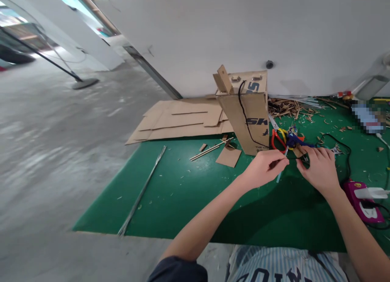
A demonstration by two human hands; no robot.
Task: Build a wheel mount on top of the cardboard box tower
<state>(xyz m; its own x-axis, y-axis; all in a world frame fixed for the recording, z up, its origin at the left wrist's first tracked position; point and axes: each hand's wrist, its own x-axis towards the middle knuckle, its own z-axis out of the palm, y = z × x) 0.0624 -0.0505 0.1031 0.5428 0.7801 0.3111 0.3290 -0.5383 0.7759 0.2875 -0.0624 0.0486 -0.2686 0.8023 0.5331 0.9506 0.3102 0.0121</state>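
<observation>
Left hand [265, 168], right hand [318, 170] pinch something small beside upright cardboard box [243, 119]

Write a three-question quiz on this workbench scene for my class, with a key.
1. True or false: the scissors have red and yellow handles.
2. Which lies nearest the right hand? A) the long metal rod B) the flat cardboard sheets C) the magenta device
3. Fill in the blank: the mat under the left hand is ____.

Key: 1 true; 2 C; 3 green.
</observation>
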